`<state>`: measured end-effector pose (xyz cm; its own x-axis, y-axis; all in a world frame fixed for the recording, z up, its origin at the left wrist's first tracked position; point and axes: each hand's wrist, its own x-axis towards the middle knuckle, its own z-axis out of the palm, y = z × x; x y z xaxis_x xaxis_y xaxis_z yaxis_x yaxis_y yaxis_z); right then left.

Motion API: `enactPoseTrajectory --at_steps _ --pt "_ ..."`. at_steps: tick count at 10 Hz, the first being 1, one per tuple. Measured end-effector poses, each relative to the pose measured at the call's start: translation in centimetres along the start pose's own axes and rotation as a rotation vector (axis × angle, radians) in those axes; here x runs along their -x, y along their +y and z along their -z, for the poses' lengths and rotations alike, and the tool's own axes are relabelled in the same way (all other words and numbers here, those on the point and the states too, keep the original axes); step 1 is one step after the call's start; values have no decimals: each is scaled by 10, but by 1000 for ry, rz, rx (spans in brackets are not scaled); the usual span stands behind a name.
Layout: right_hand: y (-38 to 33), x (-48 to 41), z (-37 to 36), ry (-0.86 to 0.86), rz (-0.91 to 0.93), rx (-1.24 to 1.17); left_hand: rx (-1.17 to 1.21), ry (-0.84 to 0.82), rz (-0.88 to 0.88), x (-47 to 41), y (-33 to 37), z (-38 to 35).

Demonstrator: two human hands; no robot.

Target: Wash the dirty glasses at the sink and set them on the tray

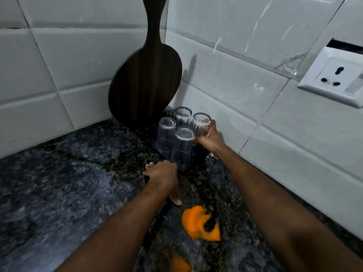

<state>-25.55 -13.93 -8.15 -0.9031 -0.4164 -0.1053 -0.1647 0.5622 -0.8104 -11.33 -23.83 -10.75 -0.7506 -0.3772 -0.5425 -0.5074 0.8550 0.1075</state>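
Several clear glasses stand upside down on a dark tray in the corner of the granite counter. My right hand grips the back right glass, fingers curled round its side. The front glass, the left glass and the back glass stand free. My left hand rests on the counter at the tray's front left edge, fingers curled at the rim; whether it grips the tray I cannot tell.
A dark round wooden board leans upright in the tiled corner behind the glasses. An orange cloth lies on the counter near my forearms. A white wall socket sits on the right wall. The granite counter stretches left.
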Motion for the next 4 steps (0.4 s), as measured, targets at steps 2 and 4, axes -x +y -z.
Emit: enactPoseTrajectory --at_steps 2,4 --pt "3 3 -2 11 -29 -1 37 -2 -47 2 -3 3" --pt "21 24 -22 242 -29 -85 40 27 -74 9 -6 3"
